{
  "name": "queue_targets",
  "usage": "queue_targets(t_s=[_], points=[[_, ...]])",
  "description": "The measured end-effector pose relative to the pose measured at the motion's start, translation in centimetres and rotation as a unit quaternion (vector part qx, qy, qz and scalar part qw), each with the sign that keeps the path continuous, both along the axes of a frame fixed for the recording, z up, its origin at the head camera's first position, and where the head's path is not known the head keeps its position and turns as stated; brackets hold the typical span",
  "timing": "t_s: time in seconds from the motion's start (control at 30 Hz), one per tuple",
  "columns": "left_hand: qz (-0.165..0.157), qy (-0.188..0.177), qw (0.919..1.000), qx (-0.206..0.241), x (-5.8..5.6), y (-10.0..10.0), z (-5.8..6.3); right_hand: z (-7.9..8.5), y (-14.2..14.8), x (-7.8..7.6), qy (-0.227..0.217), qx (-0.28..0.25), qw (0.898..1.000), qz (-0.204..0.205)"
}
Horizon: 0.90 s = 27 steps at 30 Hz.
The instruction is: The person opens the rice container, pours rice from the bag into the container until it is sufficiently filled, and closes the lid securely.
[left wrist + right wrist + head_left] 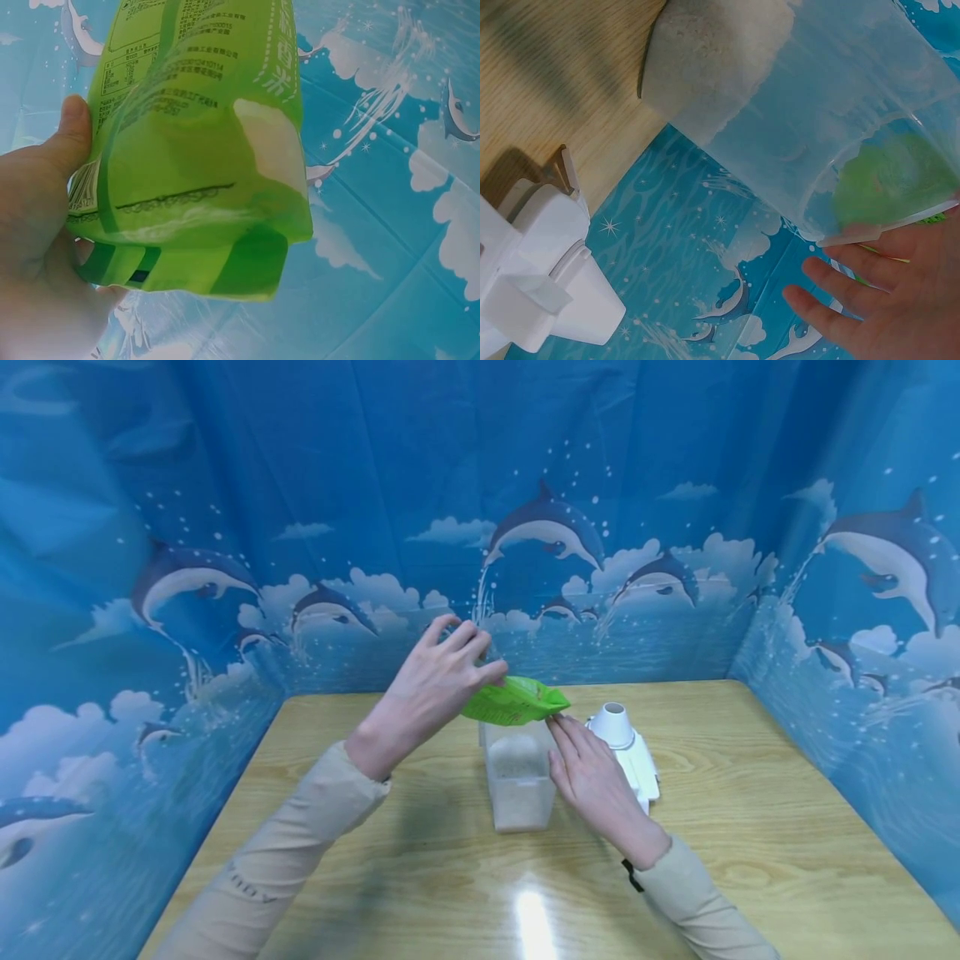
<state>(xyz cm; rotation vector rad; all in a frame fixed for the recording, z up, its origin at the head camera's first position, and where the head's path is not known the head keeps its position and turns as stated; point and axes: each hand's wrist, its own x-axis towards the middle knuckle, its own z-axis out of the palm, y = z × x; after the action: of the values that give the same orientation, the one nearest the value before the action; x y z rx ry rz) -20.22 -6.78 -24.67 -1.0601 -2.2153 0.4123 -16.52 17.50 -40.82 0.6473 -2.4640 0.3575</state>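
My left hand (442,672) grips a green plastic rice bag (516,702), tipped over a clear container. In the left wrist view, the thumb lies along one edge of the printed bag (195,165), and the other fingers are partly hidden behind it. The clear plastic container (522,802) stands upright on the table with pale rice (705,60) in its lower part. My right hand (596,777) is beside the container's rim under the bag's end, its fingers nearly straight and touching there. Whether those fingers also press the bag, I cannot tell.
A white plastic part with a cone-shaped spout (613,727) lies on the wooden table (750,827), just right of the container. A blue dolphin-print curtain (420,468) encloses the table at the back and both sides.
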Motion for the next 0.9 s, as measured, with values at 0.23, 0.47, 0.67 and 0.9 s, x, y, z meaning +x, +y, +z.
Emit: queue_targets(t_s=[0.23,0.47,0.67,0.9], points=[[-0.002,-0.009,0.9999,0.007,-0.10,0.09,0.02,0.10,0.02,0.01,-0.003,0.002,1.000,-0.001],[-0.010,-0.019,0.9997,0.012,-0.27,0.18,0.06,0.07,-0.01,-0.03,0.003,0.001,1.000,-0.003],[-0.013,-0.019,0.9997,0.011,-0.33,0.14,-0.12,-0.02,0.02,-0.11,0.006,0.002,1.000,-0.002],[-0.012,-0.018,0.9996,0.015,-0.40,0.05,-0.25,-0.07,-0.01,-0.03,0.007,0.002,1.000,-0.003]])
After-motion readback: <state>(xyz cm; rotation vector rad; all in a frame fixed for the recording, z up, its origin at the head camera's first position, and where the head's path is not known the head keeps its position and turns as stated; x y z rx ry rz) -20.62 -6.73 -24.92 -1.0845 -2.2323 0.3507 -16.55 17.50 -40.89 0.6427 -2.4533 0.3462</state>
